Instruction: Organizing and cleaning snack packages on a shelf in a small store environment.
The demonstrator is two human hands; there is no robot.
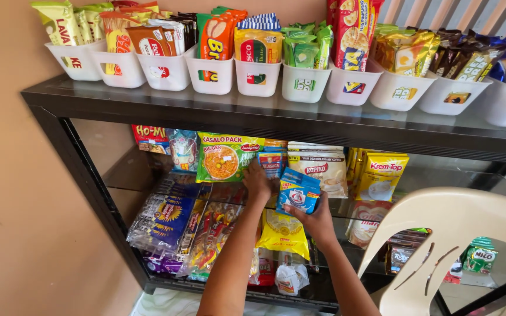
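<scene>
We observe both hands reaching into the middle level of a dark-framed display shelf with glass panels point(276, 120). The right hand point(318, 219) is closed around the lower edge of a small blue and white sachet pack point(298, 191), thumb in front and fingers behind, holding it upright just above the glass shelf point(129, 175). The left hand point(257, 182) extends further back, with fingers spread and resting against a blue and red sachet pack point(272, 162) standing behind; we cannot confirm whether the fingers actually grip that pack or only touch it, because the hand covers the contact area.

The held blue and white pack sits between a large green noodle multipack with a bowl picture point(225, 155) on its left and a white coffee-mix bag point(322, 168) on its right. Just beside the coffee bag stands a yellow creamer pouch point(381, 175).

On the level below, we note a yellow snack bag point(283, 233) directly under the right hand, and bundles of purple and blue wrapped snack packs point(165, 222) further left.

The top of the shelf carries a row of white plastic bins point(257, 79), each filled with upright biscuit and snack packets. A cream plastic chair point(458, 234) stands at the right, in front of the shelf. The peach-coloured wall point(13, 205) borders the shelf on the left.
</scene>
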